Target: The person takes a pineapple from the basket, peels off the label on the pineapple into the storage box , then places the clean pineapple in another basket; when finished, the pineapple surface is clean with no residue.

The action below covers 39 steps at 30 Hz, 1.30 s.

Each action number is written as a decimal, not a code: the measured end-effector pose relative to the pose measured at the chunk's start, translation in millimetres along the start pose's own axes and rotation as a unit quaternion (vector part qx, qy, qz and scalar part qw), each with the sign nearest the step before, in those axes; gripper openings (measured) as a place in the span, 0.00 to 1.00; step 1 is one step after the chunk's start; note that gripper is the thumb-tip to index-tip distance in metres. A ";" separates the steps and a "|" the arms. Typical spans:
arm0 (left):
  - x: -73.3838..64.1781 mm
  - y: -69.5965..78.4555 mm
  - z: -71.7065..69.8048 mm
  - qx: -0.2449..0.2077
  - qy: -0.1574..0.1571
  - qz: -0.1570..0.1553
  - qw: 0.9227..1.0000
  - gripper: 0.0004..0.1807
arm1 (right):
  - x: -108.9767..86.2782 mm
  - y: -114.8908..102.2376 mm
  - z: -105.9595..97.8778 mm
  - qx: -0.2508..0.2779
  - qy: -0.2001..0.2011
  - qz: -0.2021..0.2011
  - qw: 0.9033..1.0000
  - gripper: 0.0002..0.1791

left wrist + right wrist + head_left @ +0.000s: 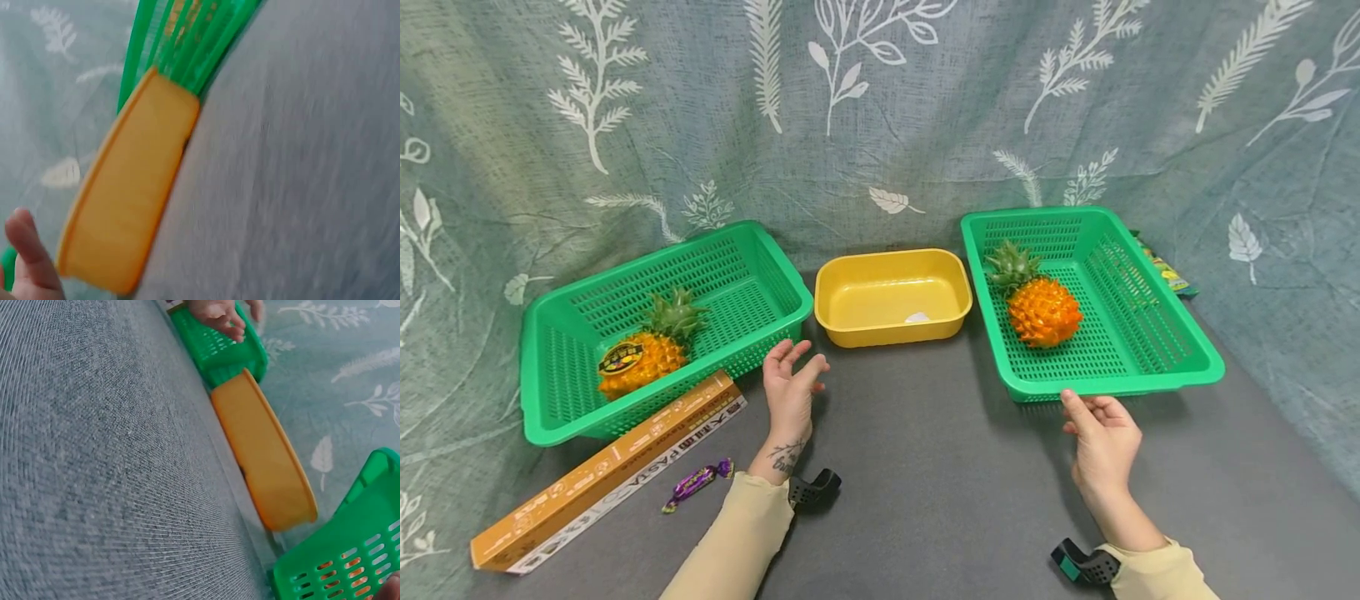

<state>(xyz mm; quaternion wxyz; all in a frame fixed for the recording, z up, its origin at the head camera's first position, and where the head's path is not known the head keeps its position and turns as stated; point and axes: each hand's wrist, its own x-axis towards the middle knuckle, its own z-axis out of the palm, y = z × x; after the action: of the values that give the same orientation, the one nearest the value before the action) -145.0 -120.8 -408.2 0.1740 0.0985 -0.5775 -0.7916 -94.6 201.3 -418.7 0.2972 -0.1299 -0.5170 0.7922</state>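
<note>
My left hand hovers off the near right corner of the left green basket, fingers loosely bent and holding nothing. An orange pineapple with a dark label lies in that basket. At the front rim of the right green basket, my right hand grips with the thumb at the rim and curled fingers below it. Another orange pineapple lies inside, its leaves toward the back left. In the right wrist view, a fingertip shows by the basket's slotted wall.
A yellow tub with a small white piece inside stands between the baskets. Along the left basket's front lies a long orange pasta box, with a purple-wrapped candy nearby. Behind the right basket is a green packet. A patterned curtain hangs behind.
</note>
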 end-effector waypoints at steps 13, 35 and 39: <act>4.1 82.9 1.9 0.044 -0.170 0.089 0.981 0.24 | -2.3 0.7 0.7 0.023 -0.009 -0.006 1.000 0.10; 100.5 184.0 -79.1 0.178 -0.034 0.132 0.975 0.27 | -2.1 2.0 -0.8 0.007 -0.015 -0.003 1.000 0.10; 111.5 185.3 -101.1 0.334 -0.032 0.112 0.935 0.29 | -2.5 1.9 -1.3 0.016 -0.017 -0.001 1.000 0.10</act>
<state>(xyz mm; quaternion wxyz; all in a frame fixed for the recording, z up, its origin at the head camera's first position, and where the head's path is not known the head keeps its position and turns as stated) -181.5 -303.6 -259.1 0.2002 0.0600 -0.8214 -0.5307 -92.6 200.2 -421.3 0.2914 -0.1116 -0.5095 0.8019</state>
